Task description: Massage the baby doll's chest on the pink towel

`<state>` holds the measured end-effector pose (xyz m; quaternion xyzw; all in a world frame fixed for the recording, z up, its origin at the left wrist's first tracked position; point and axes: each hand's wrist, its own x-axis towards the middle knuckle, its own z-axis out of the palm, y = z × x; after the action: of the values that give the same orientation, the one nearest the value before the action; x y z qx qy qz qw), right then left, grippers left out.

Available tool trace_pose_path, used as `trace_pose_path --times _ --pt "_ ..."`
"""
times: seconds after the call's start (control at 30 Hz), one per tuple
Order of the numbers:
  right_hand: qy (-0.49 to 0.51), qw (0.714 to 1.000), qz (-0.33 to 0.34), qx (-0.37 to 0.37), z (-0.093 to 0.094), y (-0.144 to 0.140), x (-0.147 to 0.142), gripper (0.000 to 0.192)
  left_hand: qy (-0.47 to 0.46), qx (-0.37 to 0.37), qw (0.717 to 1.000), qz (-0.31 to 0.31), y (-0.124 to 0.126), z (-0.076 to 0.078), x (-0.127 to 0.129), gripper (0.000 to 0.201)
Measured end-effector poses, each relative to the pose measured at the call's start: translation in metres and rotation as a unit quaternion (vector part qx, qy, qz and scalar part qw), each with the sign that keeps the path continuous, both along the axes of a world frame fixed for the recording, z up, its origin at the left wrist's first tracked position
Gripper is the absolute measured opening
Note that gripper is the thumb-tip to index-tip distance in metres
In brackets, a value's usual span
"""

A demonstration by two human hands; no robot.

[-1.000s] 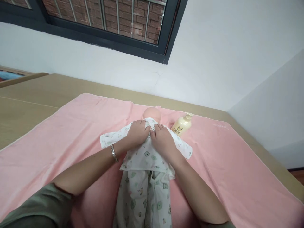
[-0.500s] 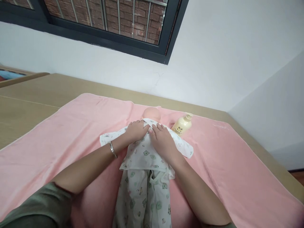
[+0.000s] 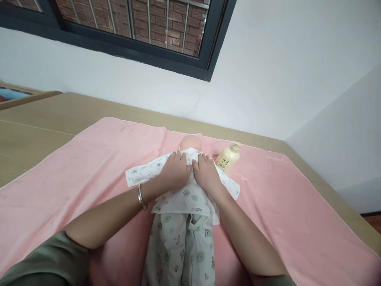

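The white cotton-like shirt with a scattered green animal print lies spread at the middle of the blanket, its long sleeves stretched out to both sides. I see thin, softly creased cloth, with the hem overlapping matching printed trousers that run down toward the camera in loose folds. Just beyond the collar shows a smooth, rounded, pinkish doll's head.

My left hand rests on the upper chest of the shirt, fingers slightly spread; my right hand lies close beside it, fingers nearer together near the collar. From here I cannot tell whether either set is pinching the fabric. A shiny silver bangle rings the left wrist.

Beside the right sleeve, a glossy cream pump bottle with dark print leans on the cloth. The soft pink blanket, with shallow wrinkles and a pale edge, reaches widely to both sides of my forearms. Its far edge stops short of the flat, tan table's rear margin, where a white wall bounds my forward reach; a dark-framed window sits above.
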<state>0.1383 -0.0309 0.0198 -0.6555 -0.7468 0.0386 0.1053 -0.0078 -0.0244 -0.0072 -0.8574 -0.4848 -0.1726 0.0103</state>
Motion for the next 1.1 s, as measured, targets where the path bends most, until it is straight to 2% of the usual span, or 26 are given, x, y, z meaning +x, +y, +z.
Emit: trace_pose_path --times 0.03,0.1,0.17,0.23,0.4,0.47,0.6,0.73,0.83,0.93,1.1 --pt "-0.024 1.000 0.002 0.006 0.001 -0.009 -0.006 0.048 0.002 -0.025 1.000 -0.008 0.009 0.002 -0.004 0.030" --pt "-0.062 0.998 0.006 0.017 0.003 -0.024 -0.016 0.051 -0.024 -0.087 0.995 0.045 0.023 0.007 -0.010 0.032" --pt "-0.074 0.997 0.010 0.019 0.003 -0.030 -0.020 0.053 -0.040 -0.112 0.989 0.093 0.028 0.008 -0.010 0.037" --pt "-0.049 0.999 0.021 0.010 0.003 -0.026 -0.016 0.052 -0.033 -0.096 0.990 0.094 0.023 0.008 -0.007 0.038" --pt "0.048 0.998 0.036 -0.003 0.000 0.009 0.009 0.045 0.005 -0.003 0.995 0.104 -0.008 0.007 0.005 0.046" --pt "0.060 0.998 0.029 -0.005 0.000 0.014 0.015 0.044 0.029 0.002 0.995 0.094 -0.015 0.013 0.005 0.048" --pt "0.069 0.996 0.040 0.032 0.004 0.004 0.011 0.041 0.061 -0.062 0.994 0.067 -0.012 0.032 -0.006 0.043" --pt "0.082 0.990 0.073 0.092 0.007 -0.009 -0.001 0.044 0.062 -0.125 0.985 0.099 0.000 0.052 -0.020 0.040" --pt "0.075 0.988 0.093 0.092 0.000 -0.012 -0.009 0.047 0.062 -0.138 0.980 0.125 0.005 0.064 -0.029 0.039" --pt "0.067 0.989 0.109 0.068 -0.007 -0.013 -0.013 0.048 0.061 -0.144 0.980 0.127 0.005 0.071 -0.035 0.038" --pt "0.067 0.989 0.086 0.103 -0.005 -0.016 -0.015 0.049 0.049 -0.149 0.981 0.115 0.002 0.075 -0.037 0.037"
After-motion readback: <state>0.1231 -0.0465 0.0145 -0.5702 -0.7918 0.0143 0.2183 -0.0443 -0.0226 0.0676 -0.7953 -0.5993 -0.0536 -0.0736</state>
